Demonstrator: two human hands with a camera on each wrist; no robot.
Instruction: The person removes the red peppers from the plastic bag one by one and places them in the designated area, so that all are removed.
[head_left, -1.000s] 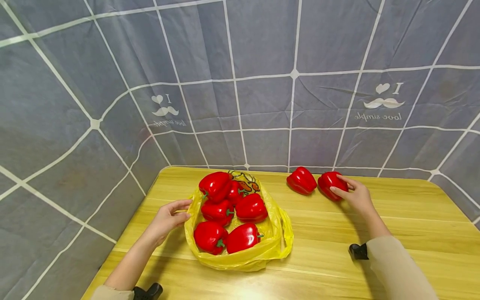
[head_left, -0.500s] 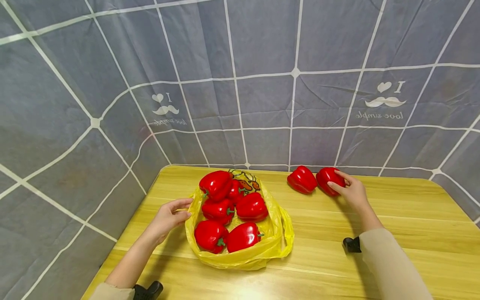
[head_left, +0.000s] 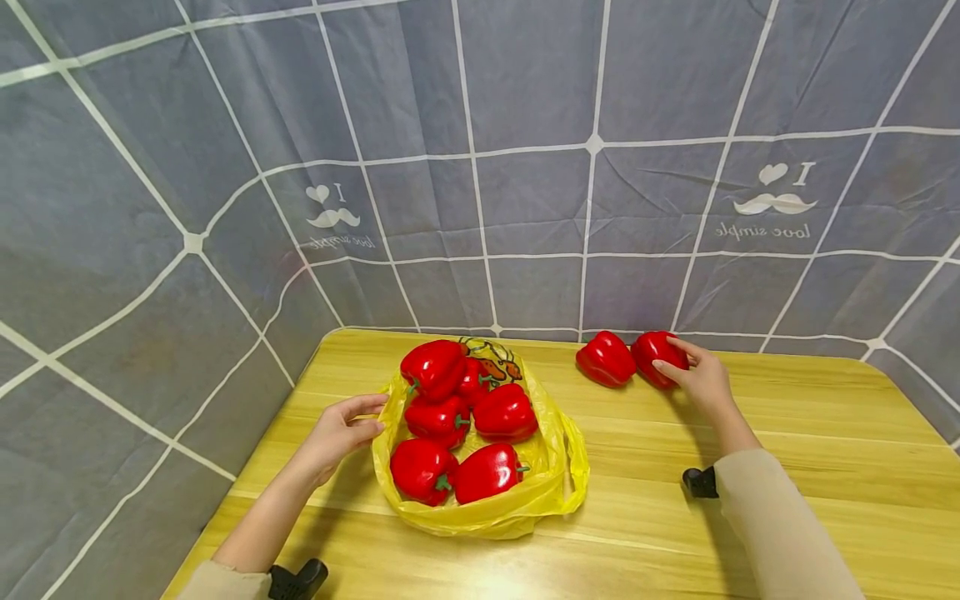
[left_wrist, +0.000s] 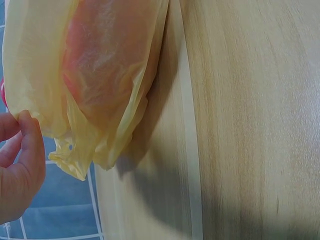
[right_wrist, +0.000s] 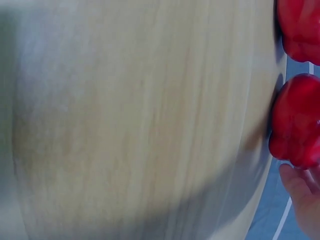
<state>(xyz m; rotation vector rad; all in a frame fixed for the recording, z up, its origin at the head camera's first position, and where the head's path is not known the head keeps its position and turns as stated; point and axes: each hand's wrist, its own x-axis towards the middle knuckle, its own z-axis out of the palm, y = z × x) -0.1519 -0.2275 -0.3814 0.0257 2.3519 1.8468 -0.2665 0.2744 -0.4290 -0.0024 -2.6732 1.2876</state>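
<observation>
A yellow plastic bag (head_left: 551, 492) sits wide-mouthed on the table with several red bell peppers (head_left: 489, 473) inside, green stems showing on most. My left hand (head_left: 336, 437) pinches the bag's left rim; in the left wrist view the thin plastic (left_wrist: 82, 145) hangs from the fingertips. On the right, my right hand (head_left: 703, 379) holds a red bell pepper (head_left: 654, 358) near the table's back edge, thumb in front and fingers over its right side. A second loose pepper (head_left: 606, 360) lies just left of it. In the right wrist view the thumb (right_wrist: 295, 187) meets the held pepper's lower end.
The wooden table (head_left: 645, 517) runs to a grey curtain (head_left: 525, 208) with white grid lines, which stands close behind the peppers and along the left side. A dark wrist mount (head_left: 701, 482) sticks out under the right sleeve, another (head_left: 300, 579) beside the left one.
My right hand has moved slightly left and back with its pepper, closer to the other loose pepper. The left hand and the bag have stayed in place.
</observation>
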